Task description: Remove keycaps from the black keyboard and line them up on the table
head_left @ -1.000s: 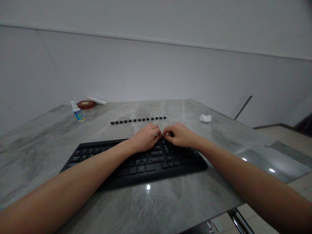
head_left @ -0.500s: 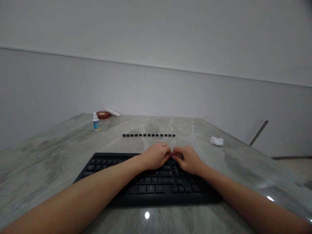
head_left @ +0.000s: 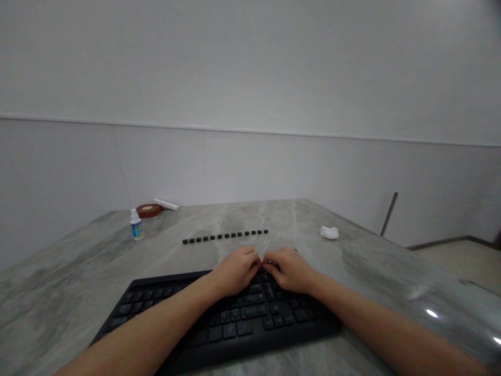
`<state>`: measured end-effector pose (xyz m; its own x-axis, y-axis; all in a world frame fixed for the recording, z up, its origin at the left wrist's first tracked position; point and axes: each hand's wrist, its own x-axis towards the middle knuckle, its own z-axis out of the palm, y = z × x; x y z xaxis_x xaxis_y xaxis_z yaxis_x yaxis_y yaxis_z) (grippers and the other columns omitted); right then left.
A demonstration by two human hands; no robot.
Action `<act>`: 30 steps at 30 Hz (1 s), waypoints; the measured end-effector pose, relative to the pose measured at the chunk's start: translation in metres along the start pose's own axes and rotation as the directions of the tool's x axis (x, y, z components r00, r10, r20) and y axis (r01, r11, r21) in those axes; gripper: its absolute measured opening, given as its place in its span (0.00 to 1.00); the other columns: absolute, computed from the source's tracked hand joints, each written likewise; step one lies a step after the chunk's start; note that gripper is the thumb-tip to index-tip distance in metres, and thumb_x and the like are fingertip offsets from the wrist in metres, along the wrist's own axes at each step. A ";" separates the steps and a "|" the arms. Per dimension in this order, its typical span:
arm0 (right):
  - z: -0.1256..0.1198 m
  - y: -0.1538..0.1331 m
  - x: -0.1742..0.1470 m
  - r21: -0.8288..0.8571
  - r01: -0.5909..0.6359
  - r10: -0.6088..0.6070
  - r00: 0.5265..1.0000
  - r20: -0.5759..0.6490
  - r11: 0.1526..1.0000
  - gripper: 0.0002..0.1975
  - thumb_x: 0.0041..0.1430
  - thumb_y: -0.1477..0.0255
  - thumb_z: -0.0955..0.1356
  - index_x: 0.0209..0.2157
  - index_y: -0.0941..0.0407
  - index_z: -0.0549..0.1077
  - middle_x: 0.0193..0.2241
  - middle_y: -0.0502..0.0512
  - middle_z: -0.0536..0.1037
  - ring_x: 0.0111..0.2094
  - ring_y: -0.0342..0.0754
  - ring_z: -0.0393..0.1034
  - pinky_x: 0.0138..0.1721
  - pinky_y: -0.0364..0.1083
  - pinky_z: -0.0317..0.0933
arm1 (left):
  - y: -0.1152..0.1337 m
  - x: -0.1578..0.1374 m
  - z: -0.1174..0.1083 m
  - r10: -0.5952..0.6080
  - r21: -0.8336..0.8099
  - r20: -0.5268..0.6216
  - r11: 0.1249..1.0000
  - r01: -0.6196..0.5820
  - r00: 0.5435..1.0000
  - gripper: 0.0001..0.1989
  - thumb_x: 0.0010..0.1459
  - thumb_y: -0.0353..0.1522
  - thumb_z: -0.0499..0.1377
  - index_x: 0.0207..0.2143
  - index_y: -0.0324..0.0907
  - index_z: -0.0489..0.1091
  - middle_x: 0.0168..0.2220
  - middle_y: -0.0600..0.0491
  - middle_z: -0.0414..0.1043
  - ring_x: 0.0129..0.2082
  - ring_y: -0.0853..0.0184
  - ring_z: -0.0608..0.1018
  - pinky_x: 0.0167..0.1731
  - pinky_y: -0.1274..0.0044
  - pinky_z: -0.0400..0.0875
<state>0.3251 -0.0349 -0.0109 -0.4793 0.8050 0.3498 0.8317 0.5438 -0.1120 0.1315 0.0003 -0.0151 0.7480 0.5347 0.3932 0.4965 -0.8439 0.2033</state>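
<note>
My forearms come in from the bottom corners of the view, the left one crossing over the keyboard (head_left: 254,312), which lies flat on the table (head_left: 371,282) just in front of me, its near edge slanting a little away from me toward the right. My left forearm hides part of its keys. Both my hands are at its far edge, right of its middle, with their fingertips meeting or nearly so. The thumb and fingers of my left hand (head_left: 237,270) are drawn into a narrow pinch, and those of my right hand (head_left: 291,270) are bent in toward it the same way; I cannot tell whether anything small sits between them. Past the keyboard, small black pieces (head_left: 226,236) stand apart from one another in a nearly straight row. A white wad (head_left: 329,233) lies well to the right of the row, and a bottle (head_left: 136,227) with a white top stands upright to its left. Behind the bottle are a reddish-brown box (head_left: 148,210) and a white bar (head_left: 166,204), near the wall (head_left: 250,167).
</note>
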 end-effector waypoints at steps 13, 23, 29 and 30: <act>0.010 -0.001 -0.002 -0.055 -0.017 0.012 0.996 -0.094 0.998 0.10 0.59 0.72 0.64 0.30 0.53 0.77 0.26 0.51 0.80 0.25 0.46 0.70 0.31 0.45 0.54 | 0.000 0.003 -0.003 -0.040 -0.103 0.037 0.994 0.044 0.999 0.09 0.61 0.28 0.53 0.33 0.40 0.73 0.32 0.53 0.71 0.34 0.66 0.73 0.37 0.77 0.67; 0.011 -0.005 0.000 -0.170 -0.063 0.045 0.993 -0.110 0.983 0.11 0.57 0.70 0.65 0.25 0.54 0.77 0.23 0.54 0.79 0.24 0.47 0.70 0.27 0.45 0.51 | -0.003 0.003 -0.001 -0.028 -0.085 0.050 0.996 0.032 0.998 0.09 0.62 0.29 0.52 0.34 0.39 0.72 0.33 0.52 0.71 0.35 0.66 0.73 0.37 0.77 0.67; 0.010 -0.005 -0.002 -0.168 -0.075 0.054 0.990 -0.127 0.983 0.12 0.57 0.70 0.64 0.24 0.54 0.77 0.22 0.54 0.79 0.23 0.47 0.70 0.27 0.45 0.52 | -0.001 0.003 -0.002 -0.027 -0.037 0.046 0.999 0.029 0.999 0.09 0.63 0.30 0.51 0.35 0.40 0.71 0.34 0.52 0.71 0.36 0.65 0.74 0.39 0.76 0.67; 0.009 -0.004 -0.003 -0.158 -0.095 0.073 0.988 -0.138 0.983 0.12 0.57 0.70 0.65 0.25 0.54 0.78 0.23 0.54 0.79 0.24 0.47 0.70 0.27 0.45 0.52 | -0.001 0.003 -0.003 -0.027 -0.037 0.045 0.999 0.029 0.999 0.09 0.63 0.30 0.51 0.35 0.40 0.71 0.34 0.52 0.71 0.36 0.65 0.74 0.39 0.76 0.67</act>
<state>0.3203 -0.0370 -0.0201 -0.3742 0.8020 0.4655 0.9071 0.4209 0.0039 0.1321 0.0027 -0.0117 0.7532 0.5591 0.3465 0.5012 -0.8290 0.2481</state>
